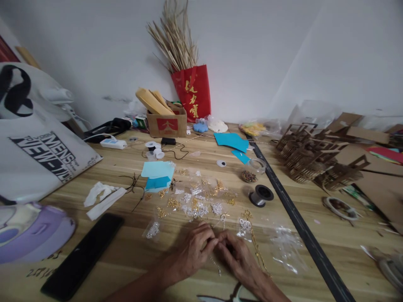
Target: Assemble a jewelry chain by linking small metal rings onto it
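My left hand (195, 248) and my right hand (238, 256) meet low in the middle of the table, thumbs and fingertips pinched together. A thin silver chain (215, 266) trails from between them toward me, and the piece right at the fingertips is hidden. Just beyond the fingers lies a silver ring with a short chain (223, 219). Right of my right hand are a small bag of silver rings (244, 225) and a long gold chain (256, 245). Several small bags of silver beads (197, 209) and gold findings (173, 203) spread out ahead.
A wire spool (261, 195) and a dish of brown beads (248, 176) stand right of the bags. Pliers-like handles (234, 297) show at the bottom edge. A black phone (83, 256) lies left. Small woven baskets (310, 157) crowd the right; a cardboard box (166, 123) stands behind.
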Motion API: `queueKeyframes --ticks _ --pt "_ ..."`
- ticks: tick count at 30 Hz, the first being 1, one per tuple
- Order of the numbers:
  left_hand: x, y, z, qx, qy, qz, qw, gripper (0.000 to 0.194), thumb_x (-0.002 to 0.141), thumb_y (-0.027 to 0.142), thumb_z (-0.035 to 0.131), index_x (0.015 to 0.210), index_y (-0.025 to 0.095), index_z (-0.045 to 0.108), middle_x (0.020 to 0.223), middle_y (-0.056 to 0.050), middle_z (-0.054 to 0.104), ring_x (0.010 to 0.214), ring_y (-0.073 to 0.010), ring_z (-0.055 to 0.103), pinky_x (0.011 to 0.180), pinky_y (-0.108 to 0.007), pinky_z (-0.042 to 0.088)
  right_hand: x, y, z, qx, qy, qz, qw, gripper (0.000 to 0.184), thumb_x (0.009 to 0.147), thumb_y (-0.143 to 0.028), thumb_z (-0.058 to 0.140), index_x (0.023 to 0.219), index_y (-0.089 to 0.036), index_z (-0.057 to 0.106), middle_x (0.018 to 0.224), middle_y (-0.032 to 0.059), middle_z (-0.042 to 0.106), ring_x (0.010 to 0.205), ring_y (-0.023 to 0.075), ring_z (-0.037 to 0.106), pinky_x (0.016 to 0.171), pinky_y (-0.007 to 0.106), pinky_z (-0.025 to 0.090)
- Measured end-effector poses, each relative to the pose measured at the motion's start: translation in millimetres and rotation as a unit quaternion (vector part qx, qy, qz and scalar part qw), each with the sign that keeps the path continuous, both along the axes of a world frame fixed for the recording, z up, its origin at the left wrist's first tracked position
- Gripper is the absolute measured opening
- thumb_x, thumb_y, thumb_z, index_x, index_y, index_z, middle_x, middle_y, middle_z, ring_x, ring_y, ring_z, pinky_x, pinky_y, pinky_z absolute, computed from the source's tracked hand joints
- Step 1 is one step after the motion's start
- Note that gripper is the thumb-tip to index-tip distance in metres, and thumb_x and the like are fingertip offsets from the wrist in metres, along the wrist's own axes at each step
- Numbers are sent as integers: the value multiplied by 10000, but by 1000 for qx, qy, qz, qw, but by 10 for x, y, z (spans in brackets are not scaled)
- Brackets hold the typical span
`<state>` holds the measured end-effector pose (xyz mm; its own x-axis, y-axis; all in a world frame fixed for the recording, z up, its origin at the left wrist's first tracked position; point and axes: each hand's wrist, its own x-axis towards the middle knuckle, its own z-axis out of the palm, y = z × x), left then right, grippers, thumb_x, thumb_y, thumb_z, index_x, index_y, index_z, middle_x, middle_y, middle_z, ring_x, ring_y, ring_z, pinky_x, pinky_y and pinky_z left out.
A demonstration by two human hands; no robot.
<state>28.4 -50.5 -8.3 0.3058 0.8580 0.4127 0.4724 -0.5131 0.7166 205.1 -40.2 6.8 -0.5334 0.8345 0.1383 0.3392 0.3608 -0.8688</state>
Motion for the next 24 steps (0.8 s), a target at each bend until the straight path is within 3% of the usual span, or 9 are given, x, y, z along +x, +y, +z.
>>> queueKeyframes --ticks 8,16,24 --pt "-3 20 11 20 -9 14 1000 243 941 190 481 702 170 516 704 -27 580 693 -148 537 660 -248 422 9 43 -71 -17 -4 -22 1000 243 940 -374 475 825 -187 579 630 -30 506 565 123 472 519 207 368" --pt "-1 63 -34 62 -65 4 996 241 933 217 522 701 165 561 666 -32 598 666 -148 552 643 -255 442 21 56 -100 -1 -16 -23 1000 287 940 -389 475 775 -185 591 629 -15 535 577 131 501 541 211 405" --pt "-3 84 -25 79 -59 -5 995 251 942 223 499 701 168 547 664 -33 592 662 -148 548 631 -257 443 17 65 -98 23 -18 -28 999 337 947 -433 462 743 -190 576 612 -7 559 555 135 523 529 207 422"
